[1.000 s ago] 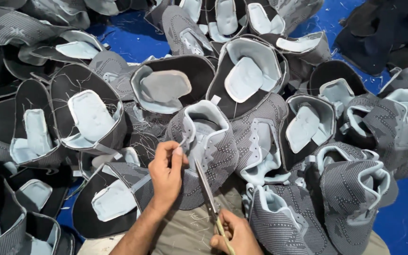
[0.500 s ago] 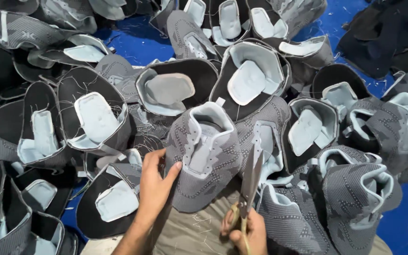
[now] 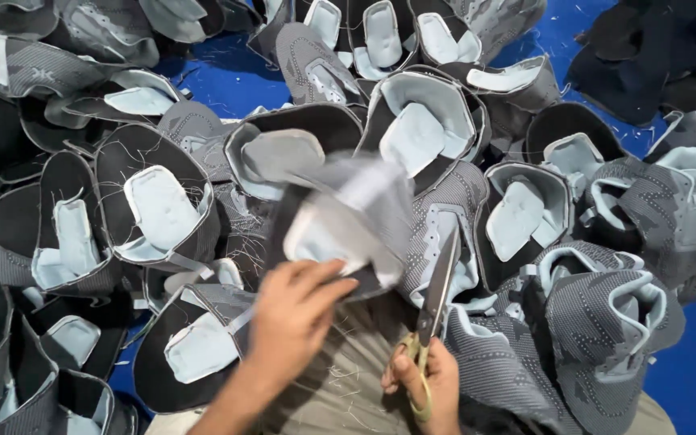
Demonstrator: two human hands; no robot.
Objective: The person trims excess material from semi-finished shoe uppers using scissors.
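The shoe uppers piled all around are grey knit with a fine dotted, camouflage-like pattern outside, black on the inner faces, with pale blue-grey linings and tongues. They lie on a bright blue floor. The scissors have dull grey blades and yellow-gold handles, above khaki trousers.

Motion-blurred at frame centre: shoe upper in left hand. Cut off at bottom edge: right hand, scissors handle.
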